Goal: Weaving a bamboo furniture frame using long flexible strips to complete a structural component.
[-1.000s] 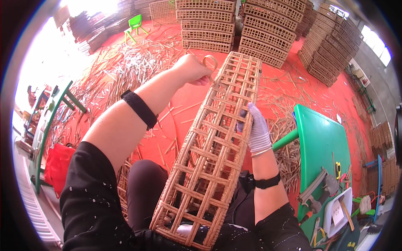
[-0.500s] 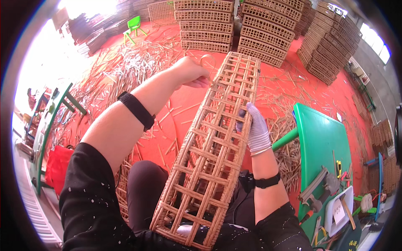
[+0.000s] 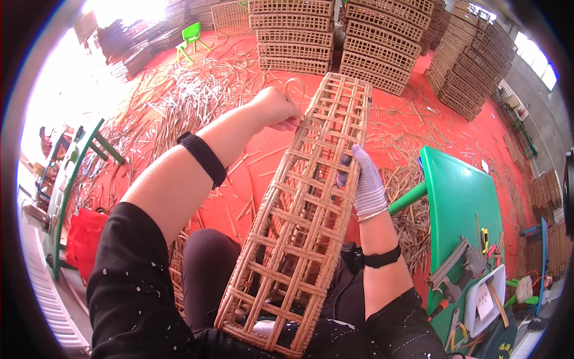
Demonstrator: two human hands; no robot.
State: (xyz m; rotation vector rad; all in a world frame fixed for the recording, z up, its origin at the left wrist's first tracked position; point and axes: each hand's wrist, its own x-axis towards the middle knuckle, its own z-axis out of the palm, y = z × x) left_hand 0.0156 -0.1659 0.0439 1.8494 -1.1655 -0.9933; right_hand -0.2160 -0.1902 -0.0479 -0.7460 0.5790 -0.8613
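The left hand (image 3: 278, 109), bare, is closed in a pinch on a thin rattan strip (image 3: 295, 79), which curls up in a loop above the fingers. This hand is at the far left edge of a long, open-weave rattan basket (image 3: 299, 220). The right hand (image 3: 368, 184), in a striped knit glove, grips the same basket at its right side, with dark fingertips curled over the rim strands. The basket lies tilted lengthwise in front of the person, its near end at the lap and its far end pointing away, just beside the left hand.

Black straps (image 3: 203, 158) circle both forearms. To the right stands a green worktop (image 3: 460, 179), bearing a yellow-handled screwdriver (image 3: 484, 239) and a white tray (image 3: 472, 311) with a wooden-handled tool (image 3: 497, 304) lying across it. Under and beside the worktop, loose rattan offcuts (image 3: 406, 230) lie heaped on the red floor (image 3: 263, 149). At the left sits a red bag (image 3: 85, 239). Farther off are stacked woven panels (image 3: 294, 37) and a small green chair (image 3: 192, 33).
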